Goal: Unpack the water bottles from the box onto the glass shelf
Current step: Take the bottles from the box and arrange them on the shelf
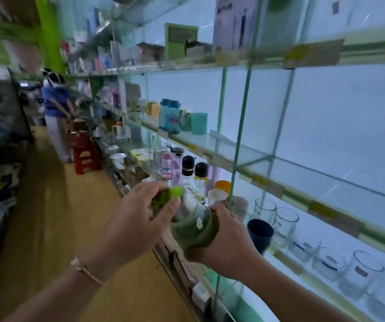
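the green water bottle (194, 231) is held in the air in both hands, tilted with its top leaning up and to the left, just in front of the edge of the glass shelf (289, 273) and not resting on it. the right hand (226, 245) has its grip wrapped round the lower body of the bottle, fingers curled over the green sleeve. the left hand (138, 219) has its grip pinched on the bright green lid (174, 192) at the top, thumb on the near side. a thin bracelet (84, 269) sits on the left wrist. just behind the bottle, on the shelf, stand two black-capped bottles (188, 168), a lilac bottle (176, 163) and a pink bottle (166, 163), all upright. to their right are an orange cup (223, 185), a white cup (217, 197), a dark blue cup (260, 233) and a row of clear glass mugs (284, 221). far down the aisle another person (54, 98) in a blue top stands beside red stools (84, 154).
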